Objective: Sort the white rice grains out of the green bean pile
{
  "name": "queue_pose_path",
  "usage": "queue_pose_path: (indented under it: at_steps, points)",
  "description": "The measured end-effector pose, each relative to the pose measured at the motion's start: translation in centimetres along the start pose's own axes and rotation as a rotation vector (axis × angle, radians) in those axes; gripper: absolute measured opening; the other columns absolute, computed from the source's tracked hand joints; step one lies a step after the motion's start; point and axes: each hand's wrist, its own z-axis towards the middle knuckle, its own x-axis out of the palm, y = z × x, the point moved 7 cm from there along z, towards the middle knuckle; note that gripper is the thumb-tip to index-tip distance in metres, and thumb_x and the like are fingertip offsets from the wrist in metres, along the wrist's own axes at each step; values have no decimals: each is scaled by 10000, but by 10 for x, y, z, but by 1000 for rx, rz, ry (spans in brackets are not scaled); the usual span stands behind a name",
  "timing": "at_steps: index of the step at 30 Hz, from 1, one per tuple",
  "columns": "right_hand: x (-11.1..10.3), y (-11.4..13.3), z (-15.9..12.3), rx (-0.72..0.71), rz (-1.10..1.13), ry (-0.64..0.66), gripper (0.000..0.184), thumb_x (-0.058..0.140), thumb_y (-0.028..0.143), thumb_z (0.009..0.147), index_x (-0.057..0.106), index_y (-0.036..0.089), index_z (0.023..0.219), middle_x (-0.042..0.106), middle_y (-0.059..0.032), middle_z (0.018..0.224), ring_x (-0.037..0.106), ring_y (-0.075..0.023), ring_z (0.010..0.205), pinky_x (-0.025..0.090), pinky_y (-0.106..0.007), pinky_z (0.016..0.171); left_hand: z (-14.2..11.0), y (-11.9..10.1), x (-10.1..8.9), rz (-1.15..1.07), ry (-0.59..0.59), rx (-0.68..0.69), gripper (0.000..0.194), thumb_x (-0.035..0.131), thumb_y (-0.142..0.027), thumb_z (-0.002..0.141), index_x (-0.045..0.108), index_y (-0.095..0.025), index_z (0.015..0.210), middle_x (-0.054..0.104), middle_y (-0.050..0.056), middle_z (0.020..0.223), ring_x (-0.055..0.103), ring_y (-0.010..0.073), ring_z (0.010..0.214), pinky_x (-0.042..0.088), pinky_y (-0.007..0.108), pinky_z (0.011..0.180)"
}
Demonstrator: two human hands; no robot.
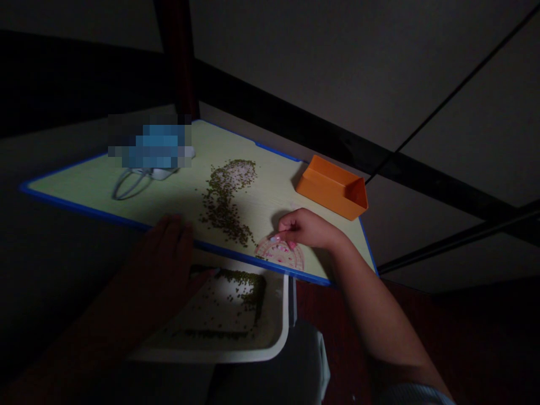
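Note:
My right hand [307, 229] is closed on a pink see-through protractor [280, 254], its thumb and fingers pinching the upper part. The protractor lies near the front edge of the pale, blue-edged table [270, 197]. To its left, small green beans [223, 216], like mung beans, are scattered in a curved band across the tabletop. In deep shadow, my left hand [171, 244] rests at the front edge with its fingers stretched out and its thumb apart over a white tray [278, 337]. More green beans lie in that tray, mostly along its sides, below the table edge.
An orange open box [333, 188] stands at the table's right rear. A white device with a looped cable [135, 183] lies at the left, partly covered by a blurred blue patch. Cabinet panels [358, 73] rise behind the table. Dark red floor [337, 315] shows at lower right.

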Motion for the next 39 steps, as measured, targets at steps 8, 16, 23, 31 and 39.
queue_pose_path:
  at_steps: [8,16,23,31,39]
  points:
    - [0,3,1,-9,-25,-1,188,564,253,804,529,155,647,542,44,550,442,-72,526,299,-238,569,-1,2,1,52,-46,46,826,409,-594,737,346,-4,1312,392,263,1403,283,390,1359,300,510,1118]
    - [2,2,2,-14,-11,-5,188,558,263,800,525,160,646,511,57,544,412,-70,531,281,-238,572,-1,2,1,57,-40,28,822,388,-595,741,353,-1,1309,398,259,1402,280,380,1361,292,492,1130]
    - [2,3,2,-5,-7,2,192,566,270,795,525,161,642,515,53,536,417,-75,523,280,-239,569,0,1,0,44,-12,4,800,392,-590,741,354,-33,1314,411,241,1396,280,353,1369,281,469,1141]
    - [3,4,2,-11,-11,5,202,569,274,806,525,155,649,502,50,542,408,-73,532,279,-242,564,0,1,2,66,6,31,802,385,-585,757,301,-29,1329,383,266,1397,245,381,1379,276,506,1137]
    - [2,5,2,-3,-3,10,185,561,252,799,519,157,646,513,53,544,421,-71,524,289,-229,567,-1,1,2,75,-30,51,817,367,-587,763,277,-17,1341,370,288,1393,215,391,1386,288,522,1123]
